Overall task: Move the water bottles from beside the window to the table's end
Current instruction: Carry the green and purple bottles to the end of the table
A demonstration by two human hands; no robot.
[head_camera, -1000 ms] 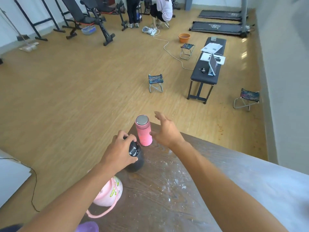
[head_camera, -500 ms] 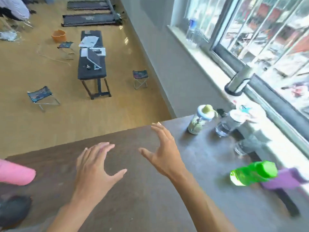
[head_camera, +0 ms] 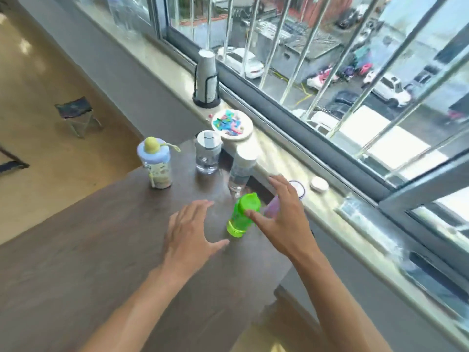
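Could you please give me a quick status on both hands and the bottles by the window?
Left hand open, empty. Right hand open, closing on green bottle; no grip yet. Three more bottles behind, none blocking.

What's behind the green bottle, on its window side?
A purple bottle stands just behind the green bottle, toward the sill. The right hand covers most of it, so its top and base cannot be seen.

My table: dark wood-grain, semi-matt. Green bottle: translucent glossy plastic. Two clear bottles: transparent plastic, white caps. Windowsill: polished, stone-like, reflective.
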